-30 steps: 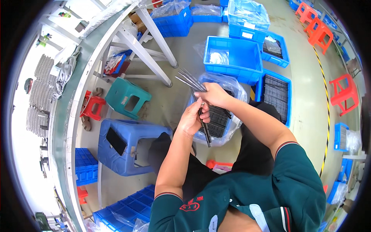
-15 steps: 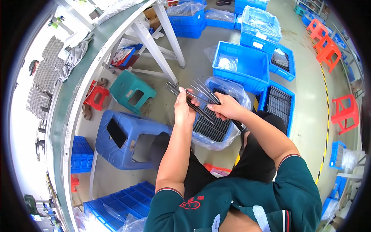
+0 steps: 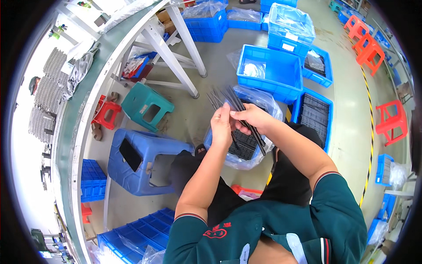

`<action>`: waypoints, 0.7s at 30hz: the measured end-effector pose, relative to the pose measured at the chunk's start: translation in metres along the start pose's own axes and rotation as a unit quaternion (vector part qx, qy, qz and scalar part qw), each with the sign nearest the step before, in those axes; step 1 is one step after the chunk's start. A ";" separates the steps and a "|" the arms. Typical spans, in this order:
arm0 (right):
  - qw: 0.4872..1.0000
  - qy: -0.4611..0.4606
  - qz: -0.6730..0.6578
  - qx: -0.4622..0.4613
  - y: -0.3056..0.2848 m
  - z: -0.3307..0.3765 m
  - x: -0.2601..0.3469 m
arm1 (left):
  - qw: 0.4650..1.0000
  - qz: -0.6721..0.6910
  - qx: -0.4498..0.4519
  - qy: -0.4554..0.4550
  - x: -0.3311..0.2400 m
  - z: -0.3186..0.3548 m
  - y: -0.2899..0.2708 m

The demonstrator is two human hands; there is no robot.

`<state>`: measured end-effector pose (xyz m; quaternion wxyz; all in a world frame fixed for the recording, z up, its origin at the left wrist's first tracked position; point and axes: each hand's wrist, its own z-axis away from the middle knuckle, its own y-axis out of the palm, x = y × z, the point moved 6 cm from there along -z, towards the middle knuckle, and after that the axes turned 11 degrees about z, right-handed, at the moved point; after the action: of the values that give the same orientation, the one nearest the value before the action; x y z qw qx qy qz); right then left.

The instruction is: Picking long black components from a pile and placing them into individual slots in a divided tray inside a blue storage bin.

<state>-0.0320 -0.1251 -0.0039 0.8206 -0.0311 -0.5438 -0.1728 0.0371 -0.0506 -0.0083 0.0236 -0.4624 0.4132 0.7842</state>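
Note:
In front of me my left hand (image 3: 222,125) and my right hand (image 3: 256,118) are close together, each closed around thin black rods. Those in the left hand (image 3: 214,97) fan out past the fingertips, partly blurred. The right hand's bundle (image 3: 260,143) slants across the palm, its lower ends pointing back toward me. Fingers of the two hands meet or overlap; which rods belong to which hand is hard to separate there. Beneath them stands a crate lined with clear plastic (image 3: 273,108), holding many similar black rods (image 3: 241,151) in rows.
A blue bin of black rods (image 3: 314,115) stands right, with a blue crate (image 3: 270,86) beyond. On the left are a blue stool (image 3: 151,149) bearing a phone (image 3: 131,155), a green stool (image 3: 143,103) and a long workbench (image 3: 79,114). Red stools (image 3: 391,121) line the far right.
My left hand has moved right, up against the right hand. The two rod bundles, crossed and apart before, now lie closer together. The view has shifted slightly.

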 end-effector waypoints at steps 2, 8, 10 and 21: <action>0.999 0.023 0.019 -0.022 0.012 0.004 0.008 | 0.999 0.039 -0.005 0.010 -0.002 -0.005 -0.010; 0.981 -0.080 0.113 -0.135 -0.017 0.002 0.029 | 0.997 0.069 0.025 -0.005 -0.025 -0.015 -0.020; 0.987 -0.072 0.041 -0.134 -0.018 0.001 0.030 | 0.997 0.044 0.020 -0.068 -0.016 -0.009 -0.018; 0.961 -0.109 -0.044 -0.250 -0.079 -0.010 0.045 | 0.933 -0.024 0.207 -0.293 0.014 0.031 0.006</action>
<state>-0.0323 -0.2131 0.0220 0.7143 -0.2298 -0.5700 -0.3348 0.0052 -0.0383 -0.0078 0.2580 -0.2065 0.5295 0.7813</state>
